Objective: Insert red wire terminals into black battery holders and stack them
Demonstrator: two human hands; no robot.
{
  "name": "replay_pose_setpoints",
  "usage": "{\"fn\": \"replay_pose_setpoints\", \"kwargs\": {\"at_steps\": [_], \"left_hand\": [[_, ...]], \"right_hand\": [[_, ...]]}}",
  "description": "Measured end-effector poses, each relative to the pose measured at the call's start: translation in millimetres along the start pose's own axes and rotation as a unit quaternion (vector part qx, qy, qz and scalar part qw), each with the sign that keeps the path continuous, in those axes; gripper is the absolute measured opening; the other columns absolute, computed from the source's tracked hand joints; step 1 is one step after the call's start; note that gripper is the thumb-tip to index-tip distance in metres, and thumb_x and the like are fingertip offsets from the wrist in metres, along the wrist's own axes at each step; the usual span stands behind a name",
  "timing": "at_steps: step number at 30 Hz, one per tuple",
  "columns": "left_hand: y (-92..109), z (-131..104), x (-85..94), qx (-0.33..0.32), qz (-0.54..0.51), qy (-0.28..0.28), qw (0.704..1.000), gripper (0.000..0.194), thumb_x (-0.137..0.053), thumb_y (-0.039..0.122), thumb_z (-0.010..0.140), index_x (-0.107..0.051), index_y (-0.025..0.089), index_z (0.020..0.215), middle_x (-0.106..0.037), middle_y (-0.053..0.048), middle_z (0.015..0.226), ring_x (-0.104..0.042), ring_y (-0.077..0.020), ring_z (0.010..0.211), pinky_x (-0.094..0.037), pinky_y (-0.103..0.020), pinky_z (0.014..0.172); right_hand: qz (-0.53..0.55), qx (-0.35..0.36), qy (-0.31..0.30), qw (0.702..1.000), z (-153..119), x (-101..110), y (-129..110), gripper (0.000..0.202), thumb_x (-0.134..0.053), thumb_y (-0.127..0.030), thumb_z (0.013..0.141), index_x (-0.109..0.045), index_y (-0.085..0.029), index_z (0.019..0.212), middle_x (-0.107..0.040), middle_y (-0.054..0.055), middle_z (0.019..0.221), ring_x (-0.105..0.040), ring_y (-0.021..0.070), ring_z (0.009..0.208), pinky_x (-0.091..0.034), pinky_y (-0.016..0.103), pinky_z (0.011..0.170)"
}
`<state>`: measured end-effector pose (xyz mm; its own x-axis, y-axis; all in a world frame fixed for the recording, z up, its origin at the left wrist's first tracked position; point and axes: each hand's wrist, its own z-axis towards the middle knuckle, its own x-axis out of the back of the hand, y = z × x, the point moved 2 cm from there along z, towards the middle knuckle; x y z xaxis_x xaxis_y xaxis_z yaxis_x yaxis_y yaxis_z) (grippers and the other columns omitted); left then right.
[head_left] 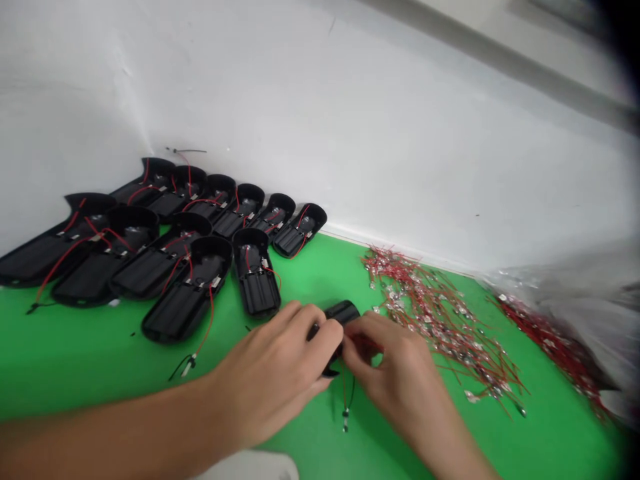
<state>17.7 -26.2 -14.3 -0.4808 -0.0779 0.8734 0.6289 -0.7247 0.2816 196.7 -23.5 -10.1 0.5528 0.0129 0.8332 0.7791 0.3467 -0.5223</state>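
My left hand (285,360) is closed around a black plastic housing (343,312), low in the middle of the view. The fingers of my right hand (390,353) are pinched together at the housing's right side; what they hold is hidden behind the fingertips. Red and black wires with a small connector (345,415) hang below the housing, between my two hands. Most of the housing's inside is covered by my left hand.
Several black housings with red wires (257,287) stand in two rows on the green table (310,267) at the left. A loose pile of red wires (425,307) lies right of my hands. Farther right, more red wires (550,347) lie by clear plastic bags (580,320). A white wall (350,133) rises behind.
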Motion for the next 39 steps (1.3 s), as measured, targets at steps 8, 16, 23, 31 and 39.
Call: {"fn": "replay_pose_setpoints", "kwargs": {"at_steps": [8, 16, 23, 31, 39], "left_hand": [[-1.5, 1.0, -0.3, -0.03, -0.012, 0.037, 0.999, 0.048, -0.084, 0.014, 0.075, -0.048, 0.018, 0.106, -0.064, -0.009, 0.106, -0.065, -0.0293, 0.101, -0.059, -0.041, 0.084], [-14.4, 7.6, -17.1, 0.175, -0.194, 0.116, 0.958, 0.069, -0.09, 0.01, 0.065, -0.052, 0.024, 0.121, -0.07, -0.005, 0.115, -0.071, -0.0248, 0.104, -0.061, -0.04, 0.089], [-16.9, 8.4, -20.5, 0.21, -0.275, 0.121, 0.93, 0.054, -0.088, 0.013, 0.067, -0.058, 0.023, 0.112, -0.074, -0.004, 0.112, -0.074, -0.0235, 0.101, -0.062, -0.04, 0.089], [-15.4, 8.6, -21.2, 0.227, -0.29, 0.1, 0.924, 0.051, -0.087, 0.015, 0.068, -0.058, 0.023, 0.108, -0.074, -0.002, 0.108, -0.074, -0.0233, 0.097, -0.062, -0.04, 0.087], [-17.7, 14.7, -19.8, 0.203, -0.253, 0.085, 0.942, 0.049, -0.084, 0.015, 0.071, -0.056, 0.022, 0.11, -0.073, -0.003, 0.11, -0.073, -0.026, 0.101, -0.06, -0.043, 0.089]], "right_hand": [[-0.054, 0.004, 0.005, 0.999, 1.1, 0.2, -7.6, 0.021, -0.055, -0.009, 0.09, -0.058, -0.018, 0.071, -0.057, 0.001, 0.069, -0.05, 0.0134, 0.056, -0.032, 0.026, 0.055], [0.005, -0.076, -0.037, 0.996, 21.6, 8.9, 11.0, 0.015, -0.056, -0.014, 0.089, -0.06, -0.018, 0.076, -0.059, -0.001, 0.064, -0.052, 0.0141, 0.057, -0.031, 0.026, 0.056], [-0.031, -0.044, -0.021, 0.998, 26.8, 9.5, 9.4, 0.015, -0.055, -0.013, 0.088, -0.058, -0.018, 0.074, -0.056, -0.001, 0.063, -0.046, 0.0129, 0.055, -0.027, 0.026, 0.055], [-0.071, -0.016, 0.027, 0.997, 11.7, 0.1, 4.8, 0.017, -0.05, -0.013, 0.09, -0.052, -0.019, 0.073, -0.055, 0.001, 0.068, -0.046, 0.0139, 0.058, -0.027, 0.027, 0.057], [-0.051, -0.035, -0.006, 0.998, 14.4, 6.4, 11.0, 0.018, -0.05, -0.014, 0.09, -0.061, -0.017, 0.076, -0.059, 0.002, 0.066, -0.049, 0.0149, 0.058, -0.029, 0.027, 0.056]]}}
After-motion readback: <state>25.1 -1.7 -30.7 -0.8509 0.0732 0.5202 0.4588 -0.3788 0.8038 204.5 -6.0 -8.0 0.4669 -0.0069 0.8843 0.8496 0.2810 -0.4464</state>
